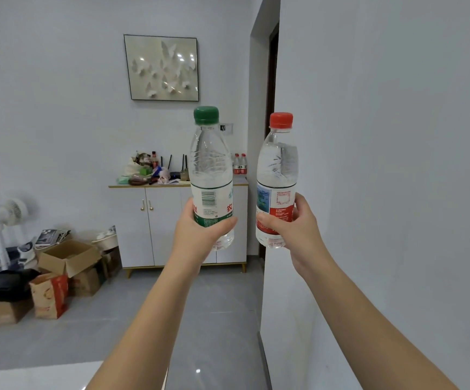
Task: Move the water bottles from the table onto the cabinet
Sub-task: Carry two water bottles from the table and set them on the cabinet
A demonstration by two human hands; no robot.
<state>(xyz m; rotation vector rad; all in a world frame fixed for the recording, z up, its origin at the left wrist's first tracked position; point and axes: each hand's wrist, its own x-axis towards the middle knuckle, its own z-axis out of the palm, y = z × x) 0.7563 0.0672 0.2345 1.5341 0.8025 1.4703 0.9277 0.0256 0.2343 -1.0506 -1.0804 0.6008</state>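
My left hand [200,235] grips a clear water bottle with a green cap [210,170] around its lower label, held upright in the air. My right hand [298,229] holds a second bottle with a red cap [277,170], also upright, a little to the right. Both bottles are raised in front of me. Across the room stands a white cabinet [132,220] with a wooden top edge and gold handles. Two small red-capped bottles [240,164] stand on its right end, partly hidden behind the green-capped bottle.
Clutter [149,170] covers the left half of the cabinet top. Cardboard boxes [68,257] and a red bag [49,295] lie on the floor at left, beside a white fan [6,218]. A white wall [383,164] juts out at right. A white table corner [45,375] shows bottom left.
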